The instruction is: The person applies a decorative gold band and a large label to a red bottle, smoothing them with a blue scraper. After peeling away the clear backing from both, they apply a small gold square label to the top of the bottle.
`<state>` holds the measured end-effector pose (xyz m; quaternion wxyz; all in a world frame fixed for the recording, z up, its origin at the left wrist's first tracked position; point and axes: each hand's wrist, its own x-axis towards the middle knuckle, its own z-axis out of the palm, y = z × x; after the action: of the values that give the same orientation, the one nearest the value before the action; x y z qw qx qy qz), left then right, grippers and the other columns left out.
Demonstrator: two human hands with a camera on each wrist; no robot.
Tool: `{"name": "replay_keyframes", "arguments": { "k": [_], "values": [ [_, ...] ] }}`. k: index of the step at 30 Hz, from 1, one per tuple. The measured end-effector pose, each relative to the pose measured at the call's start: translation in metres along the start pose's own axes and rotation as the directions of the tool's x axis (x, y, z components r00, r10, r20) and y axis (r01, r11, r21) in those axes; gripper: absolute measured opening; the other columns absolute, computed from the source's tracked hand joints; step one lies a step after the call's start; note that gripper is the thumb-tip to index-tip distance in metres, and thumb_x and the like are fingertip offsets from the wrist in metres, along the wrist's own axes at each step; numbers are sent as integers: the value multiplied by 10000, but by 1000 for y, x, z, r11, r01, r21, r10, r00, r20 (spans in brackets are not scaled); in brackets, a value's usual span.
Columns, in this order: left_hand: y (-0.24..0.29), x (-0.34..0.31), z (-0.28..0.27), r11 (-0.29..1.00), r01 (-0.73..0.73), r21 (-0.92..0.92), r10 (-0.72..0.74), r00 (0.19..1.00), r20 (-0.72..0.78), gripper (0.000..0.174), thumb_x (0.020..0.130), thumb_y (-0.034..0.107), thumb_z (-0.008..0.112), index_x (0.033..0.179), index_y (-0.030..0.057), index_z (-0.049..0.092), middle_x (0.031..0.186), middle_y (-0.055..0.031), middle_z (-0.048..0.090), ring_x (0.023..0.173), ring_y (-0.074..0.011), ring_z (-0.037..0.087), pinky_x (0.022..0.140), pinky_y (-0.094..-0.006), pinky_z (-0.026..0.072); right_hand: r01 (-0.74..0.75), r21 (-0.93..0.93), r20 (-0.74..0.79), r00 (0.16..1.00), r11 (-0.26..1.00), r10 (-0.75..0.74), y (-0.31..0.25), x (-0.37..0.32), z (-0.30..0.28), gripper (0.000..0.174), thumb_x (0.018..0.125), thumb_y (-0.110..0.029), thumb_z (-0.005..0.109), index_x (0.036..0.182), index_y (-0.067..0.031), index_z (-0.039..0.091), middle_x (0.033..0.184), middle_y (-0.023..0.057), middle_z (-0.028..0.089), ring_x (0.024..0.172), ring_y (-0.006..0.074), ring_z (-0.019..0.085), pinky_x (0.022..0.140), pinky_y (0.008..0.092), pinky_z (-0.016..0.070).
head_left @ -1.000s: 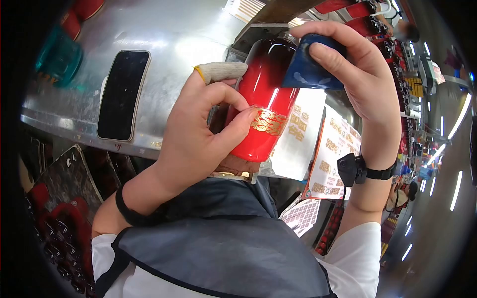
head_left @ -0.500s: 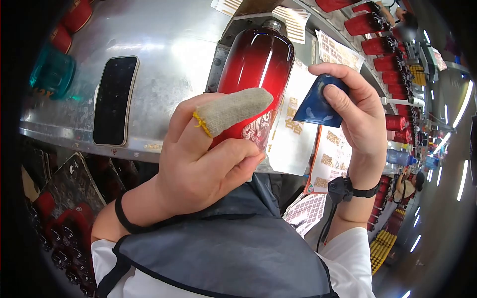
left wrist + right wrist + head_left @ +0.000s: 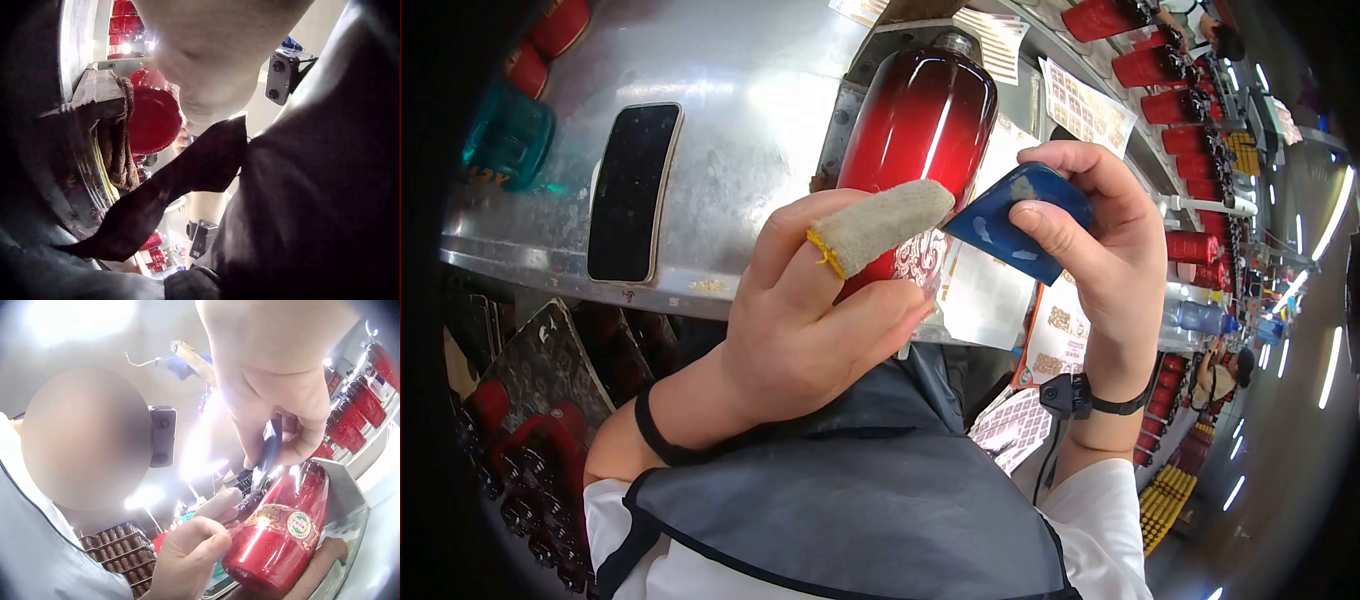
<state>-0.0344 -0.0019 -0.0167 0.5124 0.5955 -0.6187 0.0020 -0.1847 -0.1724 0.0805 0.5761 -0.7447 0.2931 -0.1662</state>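
- Left hand (image 3: 815,320): seems to pinch the shiny label's (image 3: 269,517) end.
- Right hand (image 3: 1112,235): holds the blue scraper (image 3: 1000,232).
- Red bottle (image 3: 920,125): lies top middle of the head view.
- A crooked pull could wrinkle the label.

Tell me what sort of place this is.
Probably a bottle-decorating workshop: there are rows of glossy red-and-black bottles, gold-patterned white paper sheets and a shiny grey metal worktable.
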Motion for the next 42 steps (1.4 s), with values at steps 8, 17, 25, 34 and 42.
{"name": "replay_keyframes", "arguments": {
  "k": [8,17,25,34,42],
  "values": [
    [-2,-1,3,1000,2,9,-2,1000,-8,253,651,101,860,867,125,732,1344,-135,587,1171,-348,534,963,-432,468,57,-40,-42,997,998,-58,5,-3,11,311,868,-16,775,1146,31,645,1028,59,698,950,101,656,862,246,534],
    [-2,0,2,1000,29,5,-29,1000,1,250,643,91,864,852,132,734,1339,-124,589,1176,-348,528,968,-429,463,76,-68,-34,996,995,-79,2,-7,9,288,862,-11,778,1123,28,662,1023,67,709,955,112,663,870,255,528],
    [1,1,1,998,57,11,-57,998,9,238,649,89,869,841,139,738,1336,-118,585,1182,-338,527,979,-421,454,97,-67,-91,991,993,-103,7,-8,13,283,858,-12,782,1113,26,665,1042,69,702,966,118,667,878,258,528],
    [3,5,-5,994,110,-8,-110,994,24,220,676,82,862,853,144,748,1342,-134,586,1210,-321,524,995,-408,433,188,-143,-14,981,972,-192,9,-11,11,292,853,5,779,1121,29,667,1036,67,701,955,113,669,870,253,532],
    [4,9,-11,994,103,-39,-102,994,25,235,691,68,865,891,123,755,1360,-173,578,1230,-322,521,1039,-405,405,168,14,-238,958,986,-160,14,-16,3,287,853,35,762,1122,24,661,1007,62,708,922,97,663,835,229,543]
  ]
}}
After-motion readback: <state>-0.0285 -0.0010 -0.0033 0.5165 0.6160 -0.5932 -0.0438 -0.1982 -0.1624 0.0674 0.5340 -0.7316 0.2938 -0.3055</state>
